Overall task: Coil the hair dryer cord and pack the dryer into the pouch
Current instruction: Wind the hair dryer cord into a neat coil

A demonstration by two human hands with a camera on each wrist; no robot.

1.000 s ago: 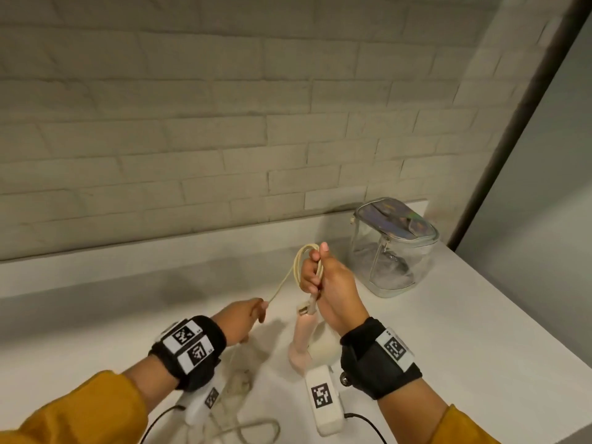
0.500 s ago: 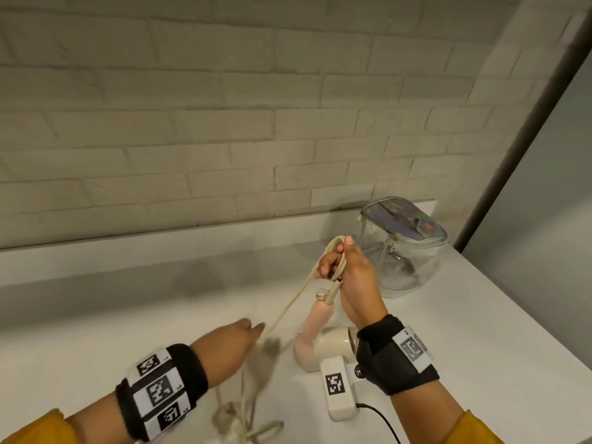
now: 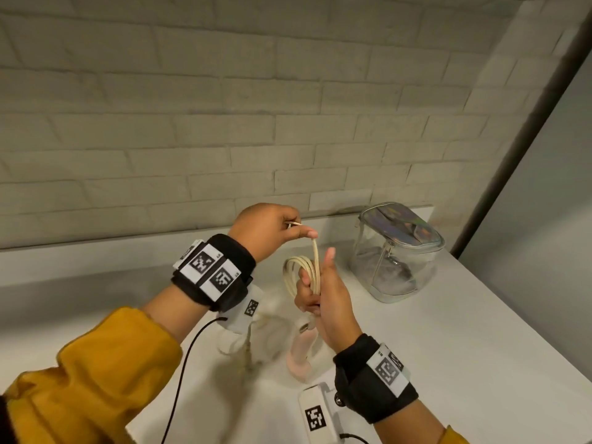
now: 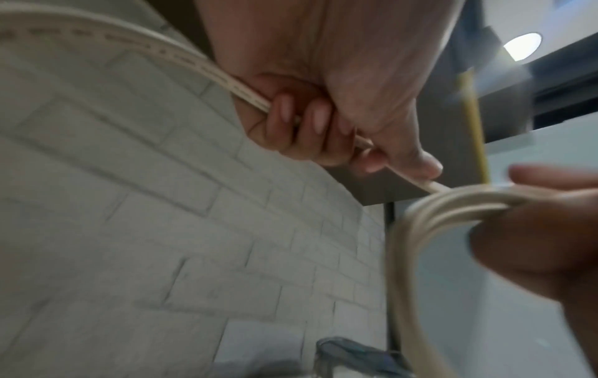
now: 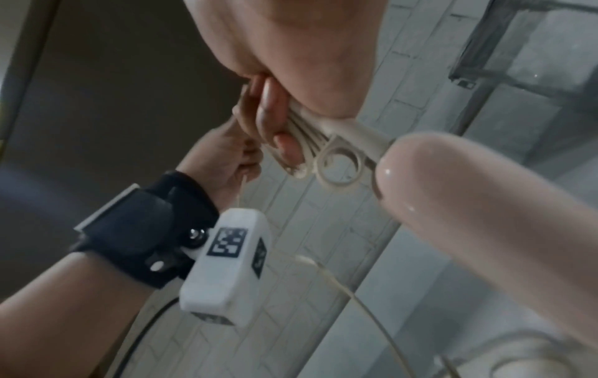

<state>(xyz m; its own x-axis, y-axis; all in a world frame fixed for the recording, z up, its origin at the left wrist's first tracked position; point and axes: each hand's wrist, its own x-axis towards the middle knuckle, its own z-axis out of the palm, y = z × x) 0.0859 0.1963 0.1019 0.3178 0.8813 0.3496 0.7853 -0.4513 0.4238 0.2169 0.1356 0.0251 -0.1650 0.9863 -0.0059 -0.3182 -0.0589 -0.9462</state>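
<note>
A pale pink hair dryer (image 3: 301,354) hangs handle up above the white counter (image 3: 448,347), its handle (image 5: 469,217) close to the right wrist camera. My right hand (image 3: 323,293) grips several cream cord loops (image 3: 301,270) just above the handle, thumb pointing up. My left hand (image 3: 272,229), raised over the loops, pinches the cord (image 4: 194,61), which runs down from its fingers (image 4: 301,122) onto the coil (image 4: 446,204). Slack cord (image 3: 246,350) trails below the left wrist, blurred. The clear pouch (image 3: 395,251) with an iridescent top stands at the back right.
A brick wall rises behind a low ledge (image 3: 96,251) at the counter's back. A dark post (image 3: 525,129) and a grey panel bound the right side. Black cables (image 3: 185,373) run from the wrist cameras along the forearms.
My left hand rose from low near the counter to above the right hand, carrying the cord over the coil. The right hand keeps its grip; the coil has gained loops.
</note>
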